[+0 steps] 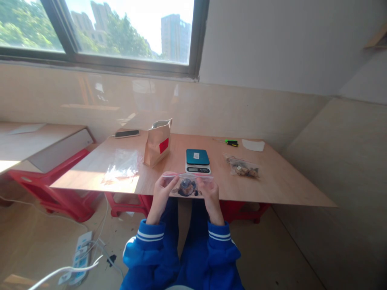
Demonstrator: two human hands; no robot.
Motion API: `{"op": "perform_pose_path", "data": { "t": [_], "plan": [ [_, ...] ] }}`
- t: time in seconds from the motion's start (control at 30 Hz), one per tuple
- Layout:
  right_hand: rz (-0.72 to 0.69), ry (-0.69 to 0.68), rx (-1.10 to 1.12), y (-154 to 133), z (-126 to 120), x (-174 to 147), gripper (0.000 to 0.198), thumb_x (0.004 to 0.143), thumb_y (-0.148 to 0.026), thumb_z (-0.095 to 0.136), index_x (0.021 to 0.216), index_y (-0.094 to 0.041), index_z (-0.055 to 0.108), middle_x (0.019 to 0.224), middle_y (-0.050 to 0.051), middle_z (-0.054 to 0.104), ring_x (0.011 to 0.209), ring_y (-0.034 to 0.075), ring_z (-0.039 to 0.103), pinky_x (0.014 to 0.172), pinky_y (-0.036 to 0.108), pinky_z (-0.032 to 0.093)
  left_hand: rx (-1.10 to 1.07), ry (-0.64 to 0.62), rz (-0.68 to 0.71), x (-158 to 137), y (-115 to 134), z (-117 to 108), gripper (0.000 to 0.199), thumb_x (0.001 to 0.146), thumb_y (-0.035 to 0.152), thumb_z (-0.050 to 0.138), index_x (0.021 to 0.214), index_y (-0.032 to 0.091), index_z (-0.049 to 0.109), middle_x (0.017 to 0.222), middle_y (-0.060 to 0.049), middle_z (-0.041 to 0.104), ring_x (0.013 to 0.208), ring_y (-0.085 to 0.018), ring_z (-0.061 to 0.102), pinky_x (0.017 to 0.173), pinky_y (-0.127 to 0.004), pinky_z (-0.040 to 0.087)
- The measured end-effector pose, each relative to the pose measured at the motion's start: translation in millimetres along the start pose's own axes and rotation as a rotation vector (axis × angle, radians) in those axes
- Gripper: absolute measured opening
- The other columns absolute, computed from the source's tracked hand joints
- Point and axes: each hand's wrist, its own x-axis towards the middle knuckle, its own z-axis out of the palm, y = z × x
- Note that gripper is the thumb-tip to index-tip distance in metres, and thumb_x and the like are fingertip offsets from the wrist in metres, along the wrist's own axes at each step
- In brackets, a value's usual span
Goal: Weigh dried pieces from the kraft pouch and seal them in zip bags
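Note:
Between my hands, at the table's front edge, is a clear zip bag [188,187] with a red line along its top and dark brown dried pieces inside. My left hand [163,193] pinches its upper left side, thumb in front. The upper right side is gripped by my right hand [209,195]. Just behind the bag sits a small kitchen scale [197,161] with a teal top and a grey display. To the right lies another filled zip bag [244,167] with brown pieces. An open brown paper bag [157,143] with a red label stands to the left.
Clear plastic bags [122,166] lie on the table's left. A phone [127,133] with a cable rests at the back left. At the back right are a green-black screwdriver [231,142] and white paper [253,145]. Red stools [128,204] and a power strip [81,257] are below.

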Motion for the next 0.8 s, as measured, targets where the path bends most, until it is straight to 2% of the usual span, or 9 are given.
{"op": "perform_pose_path", "data": {
  "t": [0.13,0.27,0.6,0.67,0.8],
  "plan": [
    [-0.007,0.055,-0.017,3.1,1.7,1.0,0.025,0.069,-0.04,0.075,0.079,-0.017,0.07,0.079,0.005,0.073,0.072,0.018,0.066,0.071,0.032,0.055,0.042,0.019,0.009,-0.9,3.1,-0.2,0.02,0.074,0.032,0.07,0.085,0.016,0.068,0.087,-0.003,0.067,0.09,-0.018,0.064,0.086,-0.031,0.049],
    [-0.038,0.058,0.013,4.2,2.5,1.3,0.022,0.071,-0.038,0.074,0.079,-0.018,0.071,0.082,0.005,0.073,0.076,0.019,0.067,0.075,0.034,0.055,0.065,0.033,0.006,-1.8,6.7,0.7,0.02,0.073,0.033,0.071,0.083,0.016,0.068,0.084,-0.003,0.069,0.087,-0.019,0.065,0.083,-0.032,0.05],
    [-0.042,0.085,0.014,5.7,3.1,0.0,0.023,0.072,-0.038,0.073,0.079,-0.017,0.069,0.078,0.004,0.072,0.072,0.018,0.066,0.072,0.033,0.054,0.068,0.073,0.001,-2.3,5.9,2.7,0.022,0.069,0.033,0.074,0.08,0.015,0.07,0.081,-0.004,0.07,0.084,-0.019,0.066,0.079,-0.032,0.052],
    [-0.012,0.03,0.054,3.0,2.5,-0.9,0.026,0.072,-0.039,0.072,0.086,-0.017,0.07,0.083,0.005,0.073,0.076,0.018,0.067,0.074,0.033,0.055,0.045,0.063,-0.007,-1.9,4.0,1.8,0.021,0.07,0.033,0.074,0.08,0.015,0.07,0.082,-0.004,0.07,0.085,-0.019,0.065,0.079,-0.031,0.051],
    [0.052,-0.17,0.105,-0.6,1.6,-2.9,0.036,0.072,-0.039,0.072,0.103,-0.019,0.07,0.098,0.007,0.074,0.087,0.021,0.069,0.079,0.036,0.056,-0.04,0.026,-0.044,-0.8,-1.7,-1.4,0.02,0.072,0.032,0.072,0.082,0.016,0.071,0.084,-0.003,0.068,0.083,-0.016,0.063,0.075,-0.027,0.05]
  ]
}}
